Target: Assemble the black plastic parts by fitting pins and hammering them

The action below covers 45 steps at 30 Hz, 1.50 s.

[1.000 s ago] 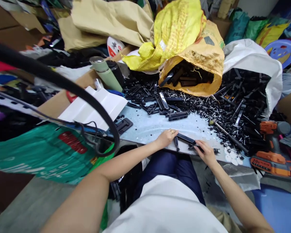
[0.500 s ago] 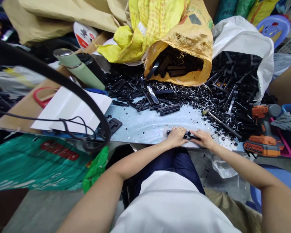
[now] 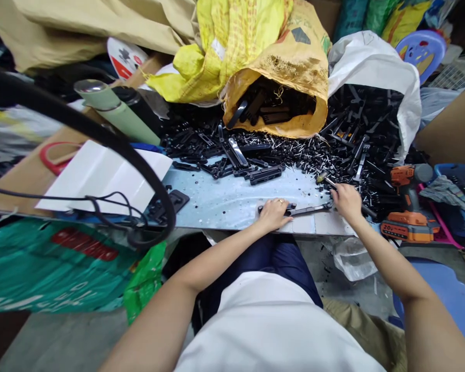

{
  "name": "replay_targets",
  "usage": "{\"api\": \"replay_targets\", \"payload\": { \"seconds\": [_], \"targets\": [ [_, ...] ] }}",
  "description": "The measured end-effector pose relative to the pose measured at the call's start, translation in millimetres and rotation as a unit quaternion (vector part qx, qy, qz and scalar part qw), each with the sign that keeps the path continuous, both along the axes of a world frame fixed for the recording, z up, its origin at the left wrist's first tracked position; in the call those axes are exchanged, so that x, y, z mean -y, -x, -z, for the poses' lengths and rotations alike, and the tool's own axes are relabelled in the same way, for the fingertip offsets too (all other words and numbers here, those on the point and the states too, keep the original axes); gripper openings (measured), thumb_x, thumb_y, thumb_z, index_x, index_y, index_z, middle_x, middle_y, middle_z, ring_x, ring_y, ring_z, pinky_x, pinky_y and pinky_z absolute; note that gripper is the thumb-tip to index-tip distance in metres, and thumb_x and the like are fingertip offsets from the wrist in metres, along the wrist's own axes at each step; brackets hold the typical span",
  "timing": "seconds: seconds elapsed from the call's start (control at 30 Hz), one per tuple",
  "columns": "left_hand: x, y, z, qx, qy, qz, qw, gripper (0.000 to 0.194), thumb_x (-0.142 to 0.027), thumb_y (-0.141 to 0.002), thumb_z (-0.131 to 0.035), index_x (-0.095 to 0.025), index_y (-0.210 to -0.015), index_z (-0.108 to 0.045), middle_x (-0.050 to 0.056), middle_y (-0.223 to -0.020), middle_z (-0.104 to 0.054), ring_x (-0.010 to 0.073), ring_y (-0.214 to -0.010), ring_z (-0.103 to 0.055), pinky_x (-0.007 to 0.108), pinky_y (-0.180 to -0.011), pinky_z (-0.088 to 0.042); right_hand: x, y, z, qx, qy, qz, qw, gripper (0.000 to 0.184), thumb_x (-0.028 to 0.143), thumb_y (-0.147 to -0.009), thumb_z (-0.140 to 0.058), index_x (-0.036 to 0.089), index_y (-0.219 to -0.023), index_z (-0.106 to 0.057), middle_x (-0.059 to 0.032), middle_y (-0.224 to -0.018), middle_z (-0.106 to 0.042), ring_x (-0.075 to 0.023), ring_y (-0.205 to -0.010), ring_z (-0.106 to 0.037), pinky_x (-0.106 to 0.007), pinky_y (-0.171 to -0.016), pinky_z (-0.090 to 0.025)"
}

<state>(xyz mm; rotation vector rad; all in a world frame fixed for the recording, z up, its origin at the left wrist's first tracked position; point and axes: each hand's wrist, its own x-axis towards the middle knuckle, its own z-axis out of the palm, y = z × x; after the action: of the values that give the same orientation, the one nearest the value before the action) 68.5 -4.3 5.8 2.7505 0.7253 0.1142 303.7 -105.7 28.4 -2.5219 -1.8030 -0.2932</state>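
I count two hands of mine, the left hand (image 3: 274, 214) and the right hand (image 3: 347, 201). Before me there are one hammer (image 3: 322, 177), one drill (image 3: 409, 204), one green flask (image 3: 121, 117), one white sheet (image 3: 108, 175), one orange sack (image 3: 282, 58), one white sack (image 3: 375, 58), one purple disc (image 3: 426, 43) and one blue stool (image 3: 437, 289). Of black parts (image 3: 265, 175) there are dozens, and the pins (image 3: 304, 156) lie heaped too thickly for me to count.

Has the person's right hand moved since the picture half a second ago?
Yes. Judged against the cordless drill, the right hand has moved rightward, closer to it and away from the left hand, and is now at the hammer.
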Motion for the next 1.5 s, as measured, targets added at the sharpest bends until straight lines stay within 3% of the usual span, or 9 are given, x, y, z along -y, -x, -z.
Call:
{"api": "replay_targets", "payload": {
  "seconds": [0.07, 0.2, 0.4, 0.5, 0.73, 0.97, 1.27, 1.43, 1.5],
  "targets": [
    [1, 6, 2.8, 0.016, -0.03, -0.01, 0.999, 0.048, -0.042, -0.081, -0.054, -0.013, -0.119, -0.048, 0.014, -0.109, -0.06, 0.0256, -0.105, -0.053, 0.038, -0.089, -0.038, 5, -14, -6.0, 0.039, 0.031, 0.081, 0.995, 0.031, 0.027, -0.089, -0.037, 0.009, -0.092, -0.062, -0.0175, -0.091, -0.06, -0.0257, -0.087, -0.051, -0.033, -0.067, -0.036],
    [12, 18, 13.4, 0.047, -0.087, 0.0, 0.995, 0.054, -0.041, -0.087, -0.043, -0.007, -0.129, -0.041, 0.021, -0.13, -0.048, 0.0295, -0.123, -0.04, 0.048, -0.103, -0.024, 7, -20, -7.8, 0.031, 0.045, 0.077, 0.996, 0.03, 0.025, -0.089, -0.035, 0.009, -0.084, -0.06, -0.0182, -0.086, -0.059, -0.0237, -0.078, -0.051, -0.031, -0.062, -0.032],
    [17, 22, 20.3, 0.028, -0.084, -0.005, 0.996, 0.064, -0.047, -0.086, -0.039, -0.003, -0.132, -0.036, 0.021, -0.137, -0.039, 0.0298, -0.13, -0.032, 0.048, -0.107, -0.021, 16, 24, -35.9, -0.154, -0.036, 0.1, 0.982, 0.043, 0.045, -0.092, -0.023, 0.017, -0.083, -0.054, -0.0062, -0.065, -0.057, -0.0177, -0.058, -0.05, -0.026, -0.055, -0.031],
    [16, 21, 19.7, 0.03, -0.08, -0.001, 0.996, 0.065, -0.047, -0.086, -0.04, -0.002, -0.132, -0.036, 0.022, -0.137, -0.038, 0.0303, -0.131, -0.031, 0.048, -0.107, -0.021, 18, 48, -56.6, -0.141, -0.085, 0.101, 0.981, 0.044, 0.048, -0.092, -0.021, 0.017, -0.092, -0.052, -0.005, -0.065, -0.058, -0.0175, -0.057, -0.052, -0.025, -0.054, -0.029],
    [23, 27, 36.1, 0.112, -0.138, 0.007, 0.984, 0.058, -0.039, -0.087, -0.037, -0.003, -0.132, -0.038, 0.023, -0.131, -0.046, 0.0323, -0.125, -0.039, 0.049, -0.102, -0.03, -29, 28, -61.6, -0.075, -0.008, 0.221, 0.972, 0.027, 0.034, -0.094, -0.03, 0.016, -0.096, -0.05, -0.0098, -0.088, -0.064, -0.0181, -0.075, -0.057, -0.025, -0.059, -0.03],
    [21, 28, 55.3, 0.196, -0.172, 0.025, 0.965, 0.061, -0.04, -0.088, -0.03, -0.003, -0.137, -0.028, 0.024, -0.129, -0.047, 0.0337, -0.122, -0.043, 0.053, -0.1, -0.031, -7, 33, -64.5, -0.114, -0.002, 0.203, 0.972, 0.025, 0.035, -0.095, -0.03, 0.019, -0.098, -0.049, -0.0051, -0.084, -0.065, -0.0172, -0.074, -0.059, -0.024, -0.06, -0.031],
    [26, 32, 37.2, 0.123, -0.102, 0.016, 0.987, 0.065, -0.043, -0.086, -0.037, -0.002, -0.136, -0.031, 0.024, -0.135, -0.04, 0.0323, -0.129, -0.033, 0.05, -0.105, -0.026, 30, 83, -61.6, -0.197, 0.136, 0.094, 0.966, 0.027, 0.033, -0.092, -0.037, 0.02, -0.074, -0.051, -0.002, -0.064, -0.06, -0.015, -0.059, -0.056, -0.022, -0.054, -0.028],
    [24, 29, 29.9, 0.086, -0.087, 0.003, 0.993, 0.067, -0.047, -0.085, -0.04, -0.001, -0.133, -0.034, 0.023, -0.137, -0.038, 0.0303, -0.132, -0.029, 0.046, -0.106, -0.024, 30, 93, -77.1, -0.139, -0.002, 0.078, 0.987, 0.034, 0.039, -0.094, -0.023, 0.021, -0.081, -0.049, -0.0029, -0.064, -0.059, -0.0167, -0.057, -0.054, -0.024, -0.053, -0.028],
    [24, 28, 29.7, 0.084, -0.084, 0.001, 0.993, 0.068, -0.048, -0.085, -0.04, -0.001, -0.134, -0.033, 0.023, -0.138, -0.037, 0.0303, -0.132, -0.028, 0.047, -0.107, -0.022, 33, 102, -71.4, -0.132, 0.008, 0.075, 0.988, 0.038, 0.04, -0.095, -0.019, 0.021, -0.081, -0.049, -0.0037, -0.062, -0.059, -0.0169, -0.054, -0.054, -0.024, -0.052, -0.027]
  ]
}}
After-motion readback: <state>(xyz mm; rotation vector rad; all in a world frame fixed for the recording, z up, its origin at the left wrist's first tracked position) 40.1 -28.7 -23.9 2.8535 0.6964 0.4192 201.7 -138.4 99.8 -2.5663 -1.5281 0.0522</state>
